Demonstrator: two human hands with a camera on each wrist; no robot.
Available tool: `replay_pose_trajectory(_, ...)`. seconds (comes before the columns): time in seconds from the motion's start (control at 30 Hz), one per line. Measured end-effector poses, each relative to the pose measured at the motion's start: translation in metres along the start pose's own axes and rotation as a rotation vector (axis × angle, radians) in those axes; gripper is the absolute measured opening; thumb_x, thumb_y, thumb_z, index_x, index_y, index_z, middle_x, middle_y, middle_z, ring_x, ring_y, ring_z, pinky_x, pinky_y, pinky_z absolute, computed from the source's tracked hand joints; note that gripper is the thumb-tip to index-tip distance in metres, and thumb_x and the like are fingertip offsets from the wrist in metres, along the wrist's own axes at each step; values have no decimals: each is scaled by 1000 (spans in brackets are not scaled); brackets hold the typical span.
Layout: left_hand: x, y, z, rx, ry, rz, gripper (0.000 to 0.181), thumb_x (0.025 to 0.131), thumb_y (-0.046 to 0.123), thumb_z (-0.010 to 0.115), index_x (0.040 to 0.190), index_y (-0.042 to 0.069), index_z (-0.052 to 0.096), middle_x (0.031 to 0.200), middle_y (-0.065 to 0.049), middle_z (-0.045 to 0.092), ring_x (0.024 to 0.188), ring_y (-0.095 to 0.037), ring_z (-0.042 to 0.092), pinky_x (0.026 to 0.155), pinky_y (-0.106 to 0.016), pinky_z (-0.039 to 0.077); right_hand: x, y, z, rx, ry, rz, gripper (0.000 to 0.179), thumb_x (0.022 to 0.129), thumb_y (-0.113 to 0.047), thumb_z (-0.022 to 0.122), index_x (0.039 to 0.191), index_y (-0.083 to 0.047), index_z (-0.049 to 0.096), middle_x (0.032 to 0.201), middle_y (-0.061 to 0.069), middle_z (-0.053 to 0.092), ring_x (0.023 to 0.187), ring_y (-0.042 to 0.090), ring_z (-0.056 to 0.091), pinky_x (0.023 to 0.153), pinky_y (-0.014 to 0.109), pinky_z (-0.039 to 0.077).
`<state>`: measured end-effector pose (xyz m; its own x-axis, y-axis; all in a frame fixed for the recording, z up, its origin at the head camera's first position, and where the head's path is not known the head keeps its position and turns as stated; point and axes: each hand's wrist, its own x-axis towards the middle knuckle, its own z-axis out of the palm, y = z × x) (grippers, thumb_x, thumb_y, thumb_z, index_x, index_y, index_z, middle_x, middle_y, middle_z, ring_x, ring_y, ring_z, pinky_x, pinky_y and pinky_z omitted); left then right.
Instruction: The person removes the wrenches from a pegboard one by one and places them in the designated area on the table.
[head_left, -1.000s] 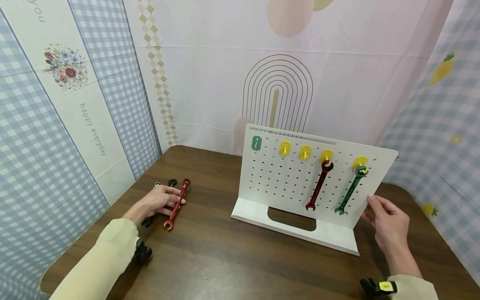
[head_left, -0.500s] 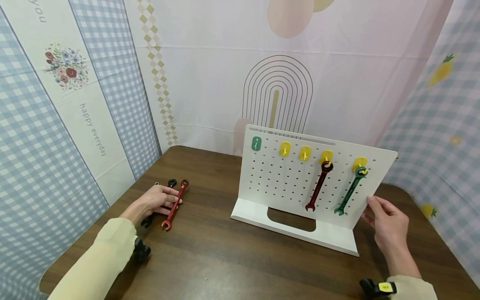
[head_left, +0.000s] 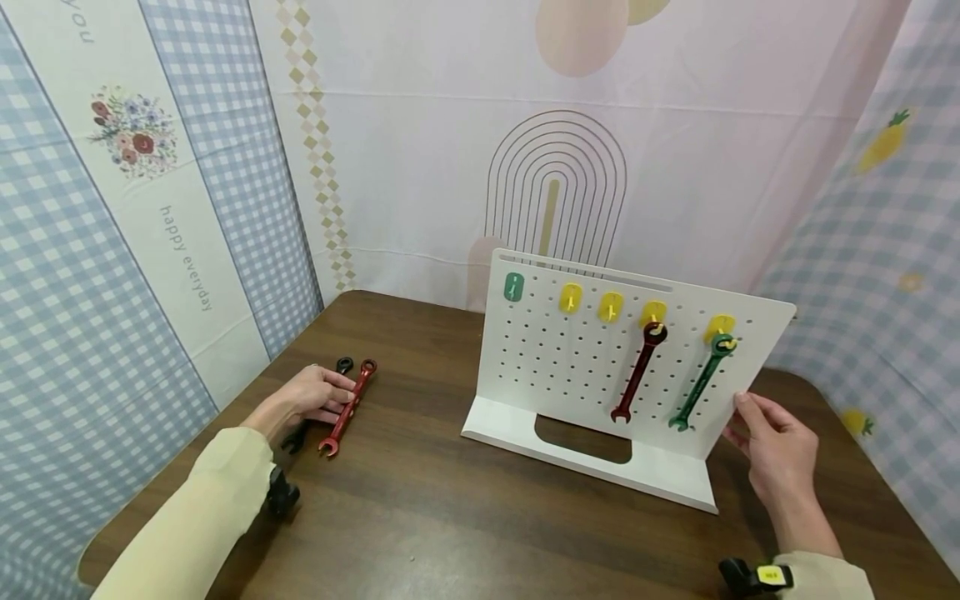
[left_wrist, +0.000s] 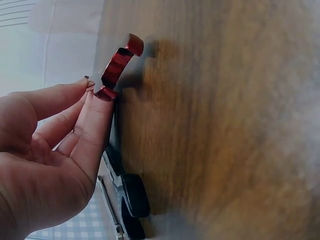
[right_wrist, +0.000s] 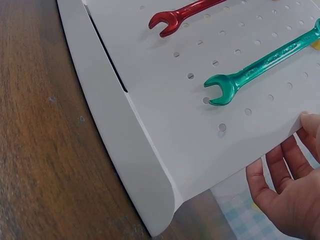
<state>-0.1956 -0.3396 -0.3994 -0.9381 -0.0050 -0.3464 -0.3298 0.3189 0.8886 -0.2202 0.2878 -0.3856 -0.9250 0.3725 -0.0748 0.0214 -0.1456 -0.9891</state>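
My left hand (head_left: 311, 395) pinches a red combination wrench (head_left: 347, 412) between thumb and fingers, at the left of the table. In the left wrist view the wrench's red open end (left_wrist: 116, 67) stands out past the fingertips, close over the wood. A black wrench (head_left: 344, 365) lies partly hidden beneath this hand, and a thin silver wrench (left_wrist: 108, 202) shows beside it. At the right, my right hand (head_left: 780, 446) grips the side edge of a white pegboard (head_left: 491, 379), thumb in front and fingers behind. A dark red wrench (head_left: 636, 379) and a green wrench (head_left: 701, 383) hang there.
Two yellow hooks, the left one (head_left: 570, 297) and the right one (head_left: 611, 307), and a green hook (head_left: 513, 287) hold nothing. The pegboard's base (head_left: 495, 421) rests on the brown table (head_left: 420, 517). Printed curtains (head_left: 405, 167) enclose the back and sides.
My left hand has shifted slightly left with the red wrench pinched in it. My right hand and the pegboard have stayed in place.
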Motion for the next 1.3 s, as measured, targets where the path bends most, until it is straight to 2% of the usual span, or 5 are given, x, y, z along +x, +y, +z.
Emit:
replay_pose_trajectory(0.3,4,5,0,34,26,-4,33,90,-2,58,121,-12,54,81,-8,67,65,-14,63,62,-32,58,1,0,0,-14,12,9,55,73,-40,77,120,-14,67,103,-6,61,84,12,59,61,24,57)
replay_pose_trajectory(0.57,6,5,1,109,66,-2,28,89,0,62,114,-11,59,79,-6,66,61,-14,61,59,-29,57,1,0,1,8,5,3,54,72,-39,79,118,-13,68,102,-7,62,83,12,59,60,24,57)
replay_pose_trajectory(0.77,2,8,3,192,100,25,24,87,1,64,109,-10,63,76,-7,65,58,-13,60,57,-29,57,1,0,2,-21,21,17,55,72,-41,77,119,-14,67,103,-7,61,85,13,59,61,24,57)
replay_pose_trajectory(1.0,0,11,9,280,175,15,18,84,3,68,100,-6,68,73,-9,65,58,-14,62,54,-28,57,1,0,2,-10,24,14,55,72,-40,78,119,-14,68,101,-7,62,83,11,60,60,24,57)
replay_pose_trajectory(1.3,-2,15,13,385,226,28,9,82,0,65,88,-4,72,75,-11,68,57,-15,63,52,-30,57,1,3,2,-18,25,11,53,73,-40,77,119,-14,68,98,-7,63,81,11,61,60,24,57)
